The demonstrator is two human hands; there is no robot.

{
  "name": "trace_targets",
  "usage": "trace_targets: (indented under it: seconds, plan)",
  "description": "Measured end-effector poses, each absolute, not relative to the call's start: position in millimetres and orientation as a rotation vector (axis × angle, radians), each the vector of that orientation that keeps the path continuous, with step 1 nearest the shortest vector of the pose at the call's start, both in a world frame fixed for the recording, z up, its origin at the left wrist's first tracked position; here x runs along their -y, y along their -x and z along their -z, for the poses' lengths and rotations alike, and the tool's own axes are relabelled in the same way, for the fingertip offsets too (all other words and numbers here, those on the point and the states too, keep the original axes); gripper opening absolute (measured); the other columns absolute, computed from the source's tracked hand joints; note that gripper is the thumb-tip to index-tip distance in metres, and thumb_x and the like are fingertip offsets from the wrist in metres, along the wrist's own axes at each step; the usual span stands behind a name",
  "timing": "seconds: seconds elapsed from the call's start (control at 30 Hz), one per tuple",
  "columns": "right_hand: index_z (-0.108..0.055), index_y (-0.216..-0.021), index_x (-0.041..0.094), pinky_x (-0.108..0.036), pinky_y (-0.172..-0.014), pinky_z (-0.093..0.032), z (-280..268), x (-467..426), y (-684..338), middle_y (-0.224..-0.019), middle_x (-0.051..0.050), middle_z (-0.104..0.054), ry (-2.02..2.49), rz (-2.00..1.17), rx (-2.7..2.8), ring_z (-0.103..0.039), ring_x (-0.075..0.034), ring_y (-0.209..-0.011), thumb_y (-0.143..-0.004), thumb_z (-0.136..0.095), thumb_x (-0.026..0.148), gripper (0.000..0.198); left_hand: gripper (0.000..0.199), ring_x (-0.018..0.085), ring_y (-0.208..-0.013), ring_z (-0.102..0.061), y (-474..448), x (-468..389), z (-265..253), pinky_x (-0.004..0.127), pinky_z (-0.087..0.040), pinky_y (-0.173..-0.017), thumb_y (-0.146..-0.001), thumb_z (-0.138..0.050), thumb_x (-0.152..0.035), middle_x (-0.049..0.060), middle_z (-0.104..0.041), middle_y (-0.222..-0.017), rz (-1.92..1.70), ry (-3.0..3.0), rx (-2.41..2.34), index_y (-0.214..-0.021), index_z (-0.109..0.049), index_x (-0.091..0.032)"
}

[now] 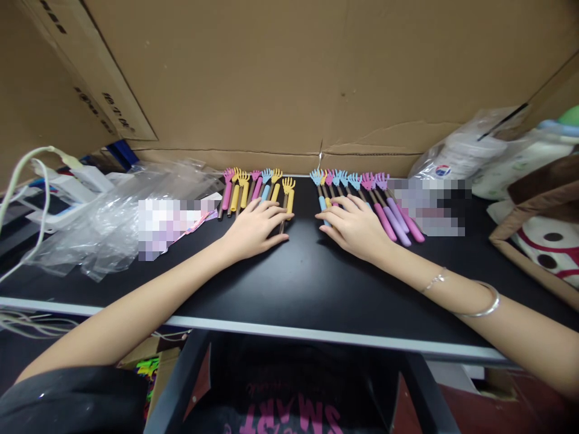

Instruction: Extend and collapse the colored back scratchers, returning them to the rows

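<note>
Two groups of back scratchers with small hand-shaped heads lie on the black table (289,289). My left hand (260,229) rests flat over the lower ends of the left group, its fingers stretched out. That group has pink, yellow and blue pieces, with a yellow back scratcher (290,196) at its right end by my fingertips. My right hand (355,226) lies spread over the handles of the right group. A blue back scratcher (321,199) is at that group's left end, and purple and pink handles, such as a purple handle (398,226), reach out beyond my hand.
Crumpled clear plastic bags (99,223) and a white device with cables (67,187) lie at the left. On the right stand a bagged cup (470,154) and a brown-handled bag (538,223). A cardboard wall (289,78) closes off the back. A chair (289,386) sits below the table edge.
</note>
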State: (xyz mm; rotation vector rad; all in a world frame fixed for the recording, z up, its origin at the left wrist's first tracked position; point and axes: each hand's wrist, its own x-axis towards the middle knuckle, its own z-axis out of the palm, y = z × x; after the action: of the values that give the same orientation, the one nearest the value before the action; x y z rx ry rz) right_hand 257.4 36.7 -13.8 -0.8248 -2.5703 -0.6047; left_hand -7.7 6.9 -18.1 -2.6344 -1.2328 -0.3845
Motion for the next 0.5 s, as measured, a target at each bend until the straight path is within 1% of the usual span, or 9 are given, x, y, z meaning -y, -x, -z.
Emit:
trace_targets:
  seconds: [0.13,0.27,0.4,0.5]
  plan:
    - [-0.072,-0.105,0.016,-0.041,-0.095,-0.04,13.6,-33.0,-254.2,-0.098,-0.009,-0.074,0.827,0.52,2.565,-0.056,-0.027,-0.108,-0.098,-0.043,0.032,0.033,0.048,0.025,-0.116,-0.056,-5.3,8.6,13.2,0.043,-0.032,-0.108,-0.095,-0.05,-0.053,0.009,-0.065,-0.12,0.421,2.685,1.122,-0.127,-0.06,-0.019]
    - [-0.071,-0.103,0.015,-0.038,-0.088,-0.041,13.1,-29.3,-250.8,-0.092,-0.011,-0.072,0.828,0.497,2.564,-0.056,-0.026,-0.102,-0.099,-0.041,0.033,0.035,0.051,0.024,-0.106,-0.059,-16.3,21.5,10.6,0.045,-0.031,-0.109,-0.091,-0.053,-0.059,0.007,-0.066,-0.111,0.423,2.731,1.034,-0.122,-0.063,-0.02]
    - [-0.071,-0.104,0.016,-0.037,-0.088,-0.039,13.2,-27.1,-249.7,-0.092,-0.01,-0.072,0.811,0.476,2.585,-0.055,-0.025,-0.102,-0.099,-0.04,0.031,0.035,0.06,0.026,-0.105,-0.059,-21.3,26.3,10.5,0.046,-0.031,-0.108,-0.087,-0.051,-0.068,0.007,-0.067,-0.108,0.422,2.737,0.953,-0.123,-0.063,-0.022]
    - [-0.071,-0.106,0.017,-0.037,-0.088,-0.038,13.6,-26.8,-250.3,-0.092,-0.009,-0.072,0.784,0.442,2.599,-0.054,-0.024,-0.102,-0.099,-0.041,0.031,0.034,0.059,0.025,-0.108,-0.059,-22.4,26.0,9.5,0.042,-0.034,-0.104,-0.09,-0.047,-0.067,0.008,-0.068,-0.113,0.432,2.789,0.857,-0.125,-0.062,-0.022]
